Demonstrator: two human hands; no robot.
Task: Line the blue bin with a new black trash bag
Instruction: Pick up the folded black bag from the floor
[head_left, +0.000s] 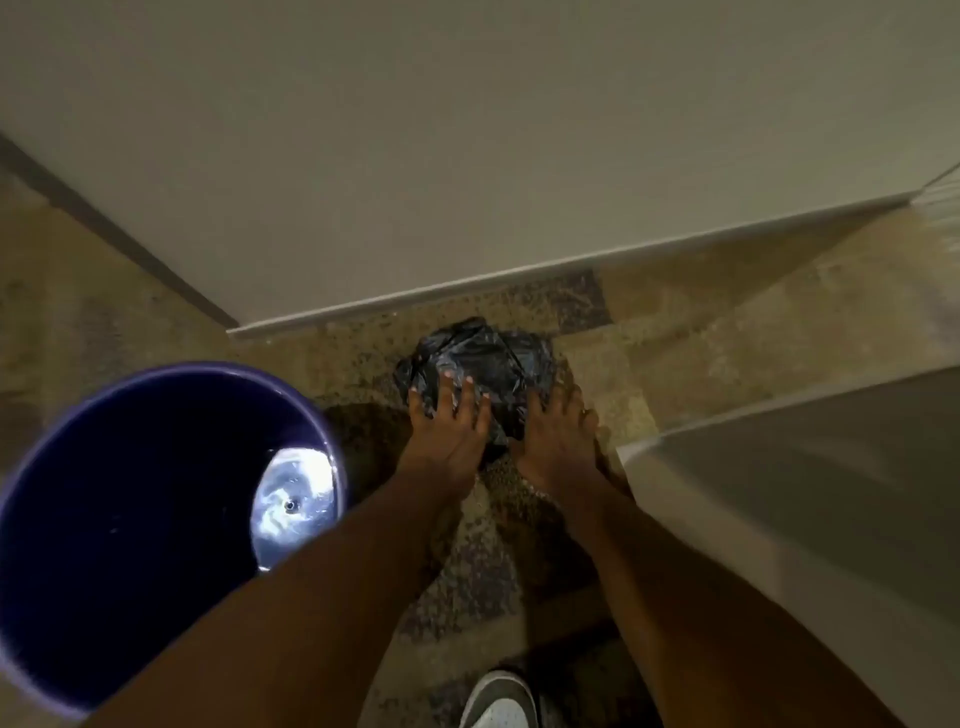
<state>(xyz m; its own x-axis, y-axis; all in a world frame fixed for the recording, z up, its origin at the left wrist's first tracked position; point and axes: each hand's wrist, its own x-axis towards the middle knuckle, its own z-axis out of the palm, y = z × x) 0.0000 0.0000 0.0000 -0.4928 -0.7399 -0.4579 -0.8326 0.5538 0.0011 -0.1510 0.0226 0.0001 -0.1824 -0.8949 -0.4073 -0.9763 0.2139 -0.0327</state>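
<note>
A round blue bin (130, 395) stands on the floor at the lower left, with no liner inside and a bright reflection on its bottom. To its right, a crumpled black trash bag (483, 353) lies bunched on the speckled floor near the wall. My left hand (449, 423) rests on the bag's near left side with fingers spread over it. My right hand (556, 431) presses on the bag's near right side, its fingers partly tucked into the plastic. Whether either hand grips the bag or only lies on it is unclear.
A white wall with a baseboard (467, 286) runs just behind the bag. A pale ledge or tub edge (779, 457) fills the right side. My shoe (498, 701) shows at the bottom edge. The floor is speckled tile.
</note>
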